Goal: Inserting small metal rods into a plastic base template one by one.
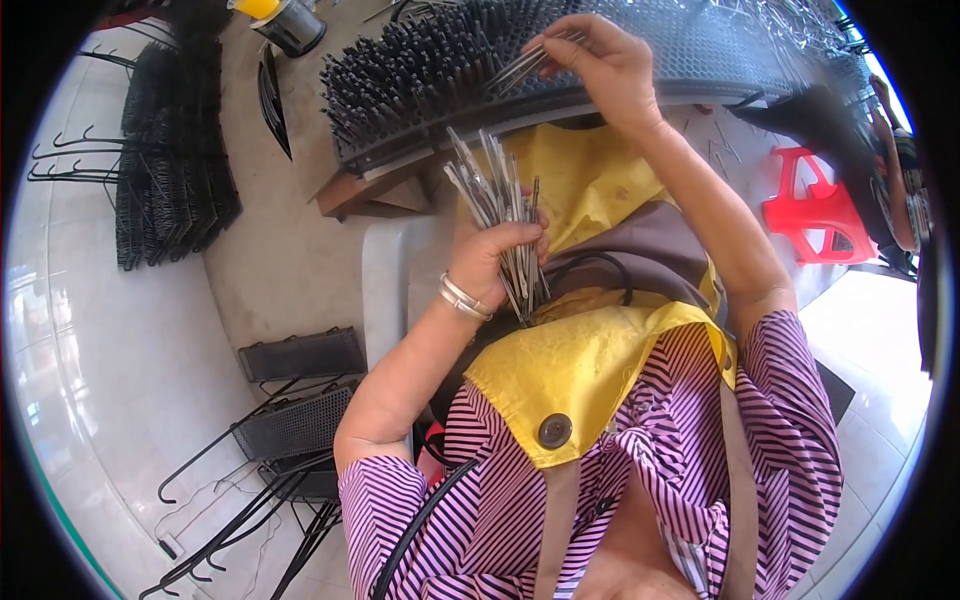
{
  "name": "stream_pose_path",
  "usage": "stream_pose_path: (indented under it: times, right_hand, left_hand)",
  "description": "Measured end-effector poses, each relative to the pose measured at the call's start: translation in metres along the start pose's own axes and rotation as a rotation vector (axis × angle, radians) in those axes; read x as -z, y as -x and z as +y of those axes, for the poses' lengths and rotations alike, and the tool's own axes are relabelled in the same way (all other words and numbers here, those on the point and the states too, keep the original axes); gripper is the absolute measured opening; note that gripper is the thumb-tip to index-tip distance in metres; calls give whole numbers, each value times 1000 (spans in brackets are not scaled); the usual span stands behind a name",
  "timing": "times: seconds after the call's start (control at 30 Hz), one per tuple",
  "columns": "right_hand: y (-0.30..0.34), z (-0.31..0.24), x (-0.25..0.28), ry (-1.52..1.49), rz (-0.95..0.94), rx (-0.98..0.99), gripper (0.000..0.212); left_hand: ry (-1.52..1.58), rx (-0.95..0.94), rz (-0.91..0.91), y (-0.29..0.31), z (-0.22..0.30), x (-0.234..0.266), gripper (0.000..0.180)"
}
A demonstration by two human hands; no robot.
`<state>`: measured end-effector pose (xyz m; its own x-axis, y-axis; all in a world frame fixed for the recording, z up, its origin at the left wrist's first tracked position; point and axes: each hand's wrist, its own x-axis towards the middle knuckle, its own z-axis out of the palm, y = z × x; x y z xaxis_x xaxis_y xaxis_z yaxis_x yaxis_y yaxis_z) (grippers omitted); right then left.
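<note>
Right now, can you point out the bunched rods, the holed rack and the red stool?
Bunched rods point(500, 196): head view, above the thumb.
Rack point(715, 55): head view, bare holed surface.
Stool point(822, 211): head view, solid middle.

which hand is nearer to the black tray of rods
Right. The right hand is over the black tray, pinching a few rods; the left hand is short of it, nearer the body, with a bundle.
</note>
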<state>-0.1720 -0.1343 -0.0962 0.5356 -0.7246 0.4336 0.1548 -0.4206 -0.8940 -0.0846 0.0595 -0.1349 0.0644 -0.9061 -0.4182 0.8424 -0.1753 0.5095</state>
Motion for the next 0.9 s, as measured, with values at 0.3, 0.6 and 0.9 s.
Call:
stream_pose_path:
  times: [0.3,0.6,0.9]
  right_hand:
    - [-7,3,0,-238,52,-175,6]
    - [-27,17,5,-536,-301,310,7]
    - [-36,0,14,-173,-254,-96,8]
  left_hand:
    - [18,12,8,-1,-1,2,42]
    - [17,19,0,-1,-1,2,43]
    - [26,36,17,0,0,2,43]
